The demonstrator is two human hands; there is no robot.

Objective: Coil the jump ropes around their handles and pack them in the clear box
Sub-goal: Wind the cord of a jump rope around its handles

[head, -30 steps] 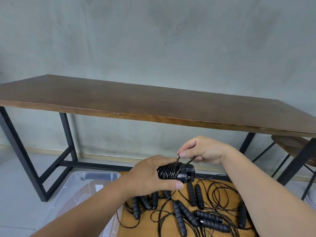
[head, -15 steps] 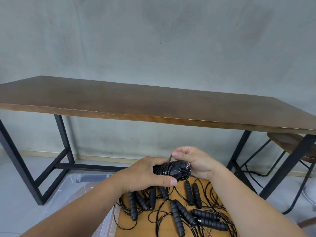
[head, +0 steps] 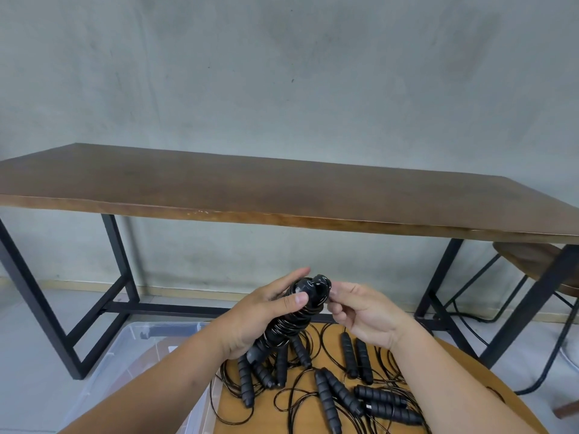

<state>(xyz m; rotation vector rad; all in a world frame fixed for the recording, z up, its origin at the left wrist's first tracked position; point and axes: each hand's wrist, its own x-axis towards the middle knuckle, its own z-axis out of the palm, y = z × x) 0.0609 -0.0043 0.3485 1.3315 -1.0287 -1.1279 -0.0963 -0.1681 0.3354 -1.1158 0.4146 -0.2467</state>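
Here, in the head view, the left hand [head: 260, 321] grips the black foam-handled jump rope bundle [head: 294, 317], its thin cord wound around the paired handles, holding it tilted up so the top end faces the right hand [head: 357, 311]. That hand's curled fingertips pinch at the top coils, likely to tuck the cord's end. Below, loose black jump ropes [head: 344, 389] lie tangled on the round wooden worktop [head: 313, 415]. The clear plastic box [head: 141, 349] waits on the floor, beside the worktop, within reach.

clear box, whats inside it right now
No coiled ropes show inside the clear box; only faint shapes show through its plastic. The left arm covers its near part, so that part cannot be judged.
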